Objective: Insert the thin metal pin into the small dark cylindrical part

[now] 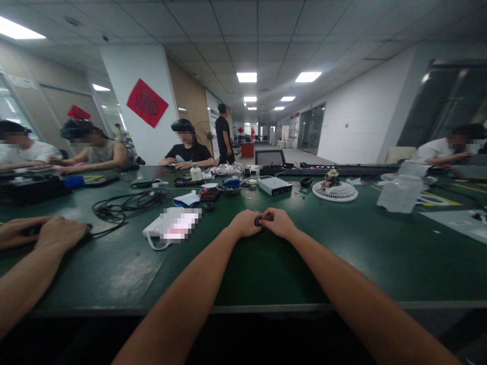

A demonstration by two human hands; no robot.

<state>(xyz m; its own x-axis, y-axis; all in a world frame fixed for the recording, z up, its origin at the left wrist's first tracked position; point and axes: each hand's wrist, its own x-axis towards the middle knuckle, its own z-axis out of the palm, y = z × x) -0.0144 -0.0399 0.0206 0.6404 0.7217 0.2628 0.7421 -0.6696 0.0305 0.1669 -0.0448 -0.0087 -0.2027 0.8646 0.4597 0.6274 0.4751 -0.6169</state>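
Both of my hands meet over the green table (266, 274), near its middle. My left hand (246, 223) is closed on a small dark round part (258, 221). Close against it, my right hand (279, 222) has its fingers pinched at a thin metallic piece (262, 215) beside the dark part; whether the two pieces are joined cannot be made out. Beyond my hands lie a silver and black box (274, 186) and a small black open case (306, 181).
A white fan grille (335, 191) lies at the back right, near clear plastic packaging (401, 190). Left are a white pouch (155, 223), a black cable coil (122, 205) and a co-worker's hands (61, 233). Several people are around the table.
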